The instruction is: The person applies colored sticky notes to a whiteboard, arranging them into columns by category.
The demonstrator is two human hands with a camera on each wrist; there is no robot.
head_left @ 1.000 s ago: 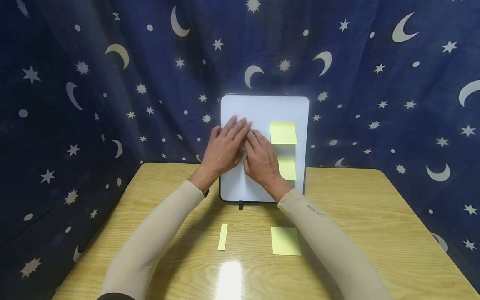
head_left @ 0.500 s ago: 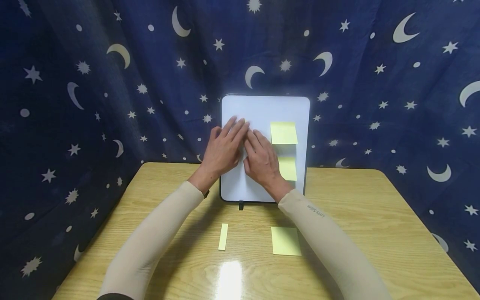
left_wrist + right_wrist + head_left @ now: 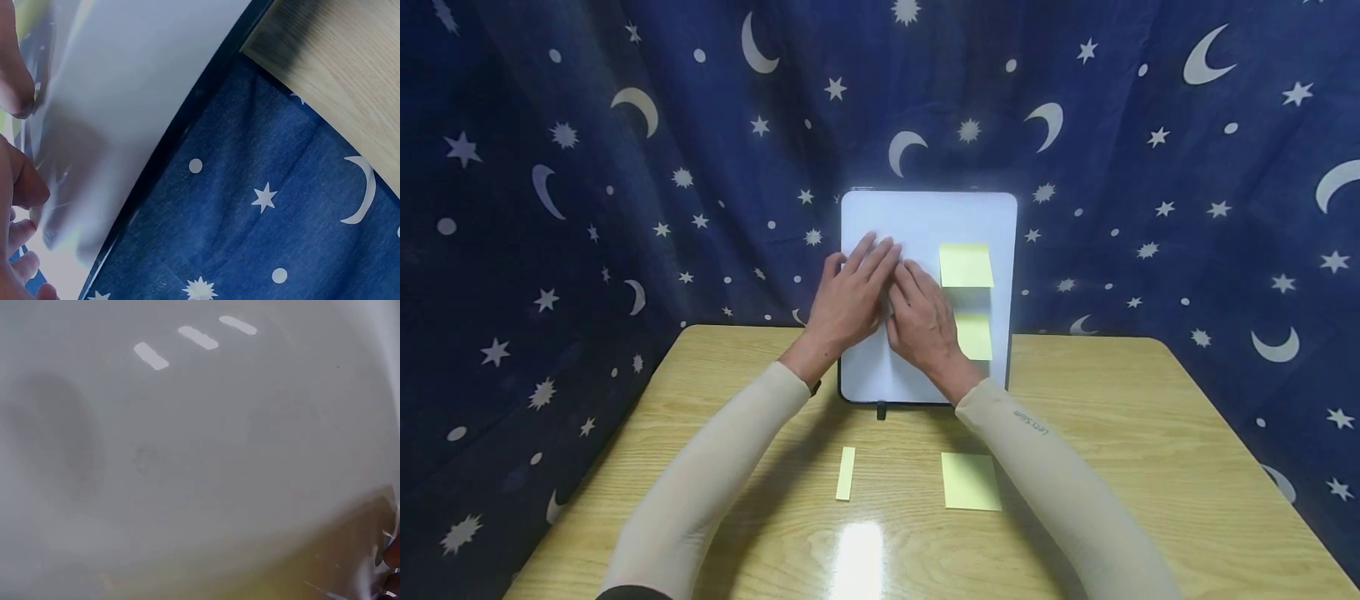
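A white board (image 3: 925, 218) with rounded corners and a dark edge stands upright at the back of the table. My left hand (image 3: 850, 298) lies against its left half, fingers straight and pointing up. Beside it, my right hand (image 3: 922, 321) touches the board, its fingertips right at the left hand's fingers. Whatever lies beneath the two hands is hidden. Two yellow sticky notes are on the board's right side: an upper sticky note (image 3: 966, 265) and a lower sticky note (image 3: 976, 337), partly covered by the right hand. In the left wrist view, fingers (image 3: 28, 181) show close to the glossy board.
On the wooden table (image 3: 1097, 417), a narrow yellow strip (image 3: 846, 473) lies left of a square yellow sticky note (image 3: 970, 482). A small black foot (image 3: 882, 411) sticks out under the board. A dark blue curtain (image 3: 737, 208) with moons and stars hangs behind and to the sides.
Almost nothing moves: both hands stay at the same place on the board, with only a very slight shift of the left hand. The notes and the strip have not moved.
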